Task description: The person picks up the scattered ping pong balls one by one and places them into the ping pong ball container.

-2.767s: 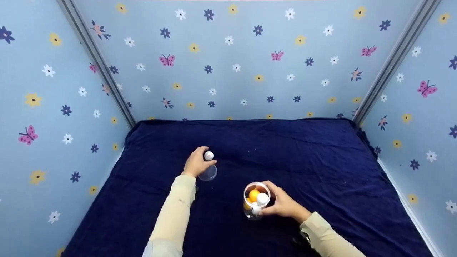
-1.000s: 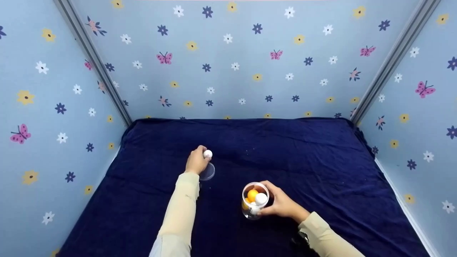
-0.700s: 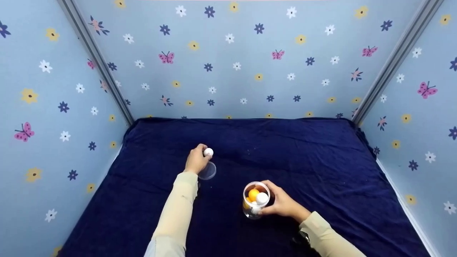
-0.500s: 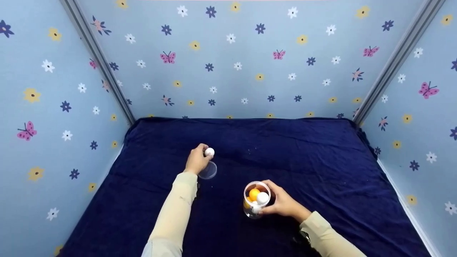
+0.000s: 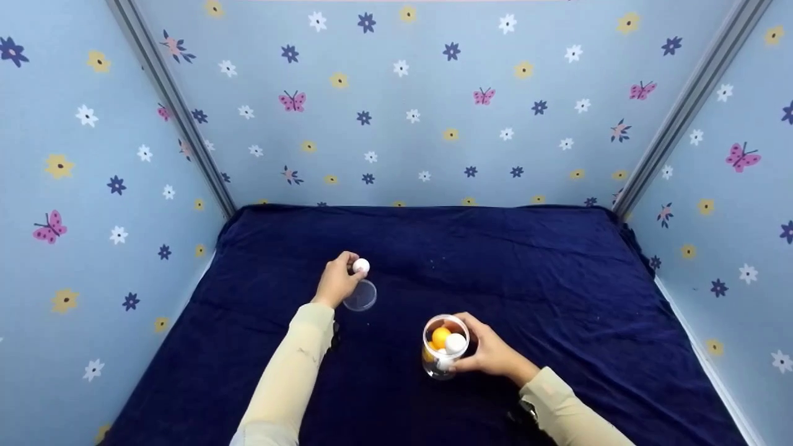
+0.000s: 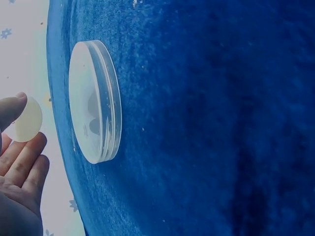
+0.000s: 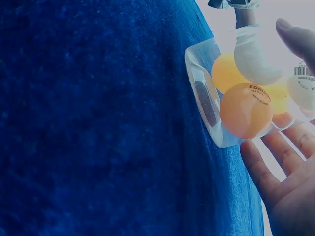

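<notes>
My left hand [image 5: 337, 279] pinches a white ping-pong ball [image 5: 360, 266] between thumb and fingers, above the dark blue cloth. In the left wrist view the same ball [image 6: 27, 120] shows beside the thumb. A clear round lid [image 5: 360, 296] lies flat on the cloth, just on the near side of that hand. My right hand [image 5: 492, 352] grips a clear plastic jar [image 5: 433, 368] round its side, the mouth uncovered and facing up. Inside are several orange and white ping-pong balls; an orange ball [image 7: 246, 110] with dark print shows through the wall in the right wrist view.
A dark blue cloth [image 5: 526, 266] with wrinkles covers the table. Pale blue walls [image 5: 396, 136] with flowers and butterflies enclose it at the back and both sides, with grey metal posts [image 5: 176, 111] in the corners.
My left hand, with the ball, has shifted slightly left, its forearm swinging left, and more of the lid shows. The right hand and the jar have stayed in place.
</notes>
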